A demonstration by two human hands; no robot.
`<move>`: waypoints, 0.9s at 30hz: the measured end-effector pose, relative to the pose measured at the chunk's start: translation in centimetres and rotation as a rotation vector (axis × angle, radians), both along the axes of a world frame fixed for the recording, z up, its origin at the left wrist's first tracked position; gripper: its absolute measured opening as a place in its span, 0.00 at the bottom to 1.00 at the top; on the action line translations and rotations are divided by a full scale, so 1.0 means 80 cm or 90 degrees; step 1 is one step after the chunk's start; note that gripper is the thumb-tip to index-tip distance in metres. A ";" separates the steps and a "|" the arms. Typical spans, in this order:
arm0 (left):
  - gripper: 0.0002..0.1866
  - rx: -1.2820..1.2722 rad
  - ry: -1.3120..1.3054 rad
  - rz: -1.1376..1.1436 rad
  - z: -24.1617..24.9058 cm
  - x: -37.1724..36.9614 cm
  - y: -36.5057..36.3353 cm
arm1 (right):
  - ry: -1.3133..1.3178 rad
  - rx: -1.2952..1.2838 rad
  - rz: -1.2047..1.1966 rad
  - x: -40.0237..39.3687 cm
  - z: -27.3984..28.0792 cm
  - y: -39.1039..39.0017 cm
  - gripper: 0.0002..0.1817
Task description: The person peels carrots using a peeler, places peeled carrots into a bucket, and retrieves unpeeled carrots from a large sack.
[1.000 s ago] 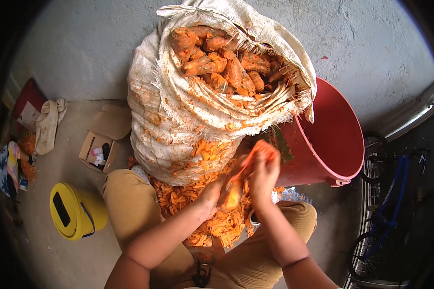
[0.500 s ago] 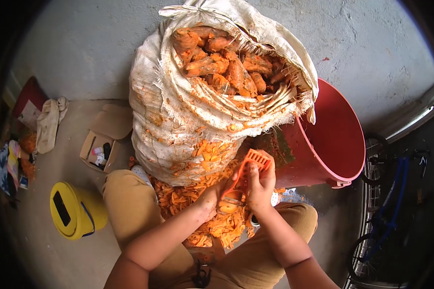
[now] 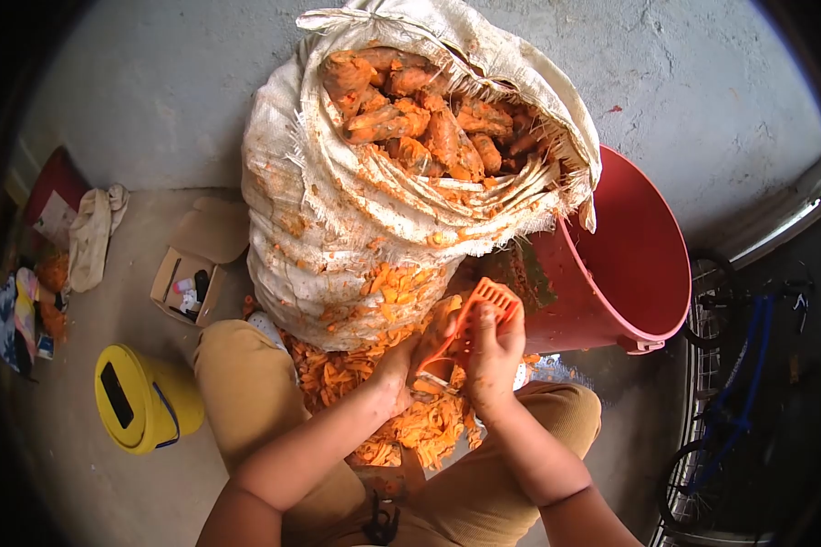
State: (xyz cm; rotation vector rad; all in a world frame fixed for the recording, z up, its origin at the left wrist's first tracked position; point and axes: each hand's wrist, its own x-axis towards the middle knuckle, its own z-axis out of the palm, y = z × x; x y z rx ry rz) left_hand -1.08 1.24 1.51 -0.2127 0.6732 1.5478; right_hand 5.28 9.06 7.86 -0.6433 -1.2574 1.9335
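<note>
Grey wall (image 3: 192, 109) behind; right grip (image 3: 493, 360) holds orange peeler (image 3: 468, 323), left grip (image 3: 400, 368) a root (image 3: 439, 369) (likely firm, slick), best held by its end.

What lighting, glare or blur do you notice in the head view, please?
Head view: black vignetting rounds the corners; glare whitens the pale curved strip at right; the blue-framed bicycle sits in shadow; the orange slotted plastic peeler looks fairly sharp.

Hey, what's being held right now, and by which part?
The right grip holds an orange peeler by its slotted handle. The left grip holds a vegetable, mostly hidden, so which part can't be told.
</note>
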 end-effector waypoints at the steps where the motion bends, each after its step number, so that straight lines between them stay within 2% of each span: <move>1: 0.17 0.021 -0.001 0.006 0.007 0.001 0.002 | 0.009 0.026 0.009 -0.001 -0.004 -0.003 0.10; 4: 0.17 0.081 -0.060 0.021 0.015 0.005 -0.001 | 0.027 0.038 0.018 -0.007 -0.016 -0.003 0.11; 8: 0.20 0.049 -0.026 0.029 0.008 0.009 -0.002 | -0.033 0.104 0.008 -0.008 -0.023 -0.005 0.12; 10: 0.20 0.065 0.009 0.049 0.008 0.010 0.001 | -0.101 0.150 0.000 -0.007 -0.025 -0.001 0.12; 13: 0.20 0.085 0.078 0.047 0.006 0.007 0.004 | -0.032 0.105 -0.013 -0.010 -0.026 0.005 0.11; 16: 0.20 0.089 0.146 0.029 0.008 0.001 0.004 | -0.031 0.121 -0.007 -0.013 -0.028 0.013 0.11; 17: 0.20 0.088 0.167 0.022 0.008 -0.001 0.003 | -0.126 0.222 -0.046 -0.013 -0.047 0.026 0.10; 20: 0.21 0.088 0.175 -0.026 -0.003 -0.004 -0.004 | -0.131 0.247 -0.145 -0.018 -0.028 0.046 0.08; 21: 0.22 -0.036 0.156 -0.086 0.017 0.002 -0.005 | -0.108 0.190 -0.173 -0.016 -0.037 0.071 0.07; 22: 0.23 -0.014 0.156 -0.105 0.005 0.007 -0.008 | -0.085 0.133 -0.201 -0.013 -0.046 0.099 0.06; 24: 0.23 0.028 0.159 -0.111 0.001 0.009 -0.012 | -0.052 0.130 -0.318 -0.010 -0.041 0.124 0.05; 27: 0.22 0.055 0.122 -0.150 -0.004 0.000 -0.016 | -0.031 0.139 -0.350 0.004 -0.037 0.138 0.05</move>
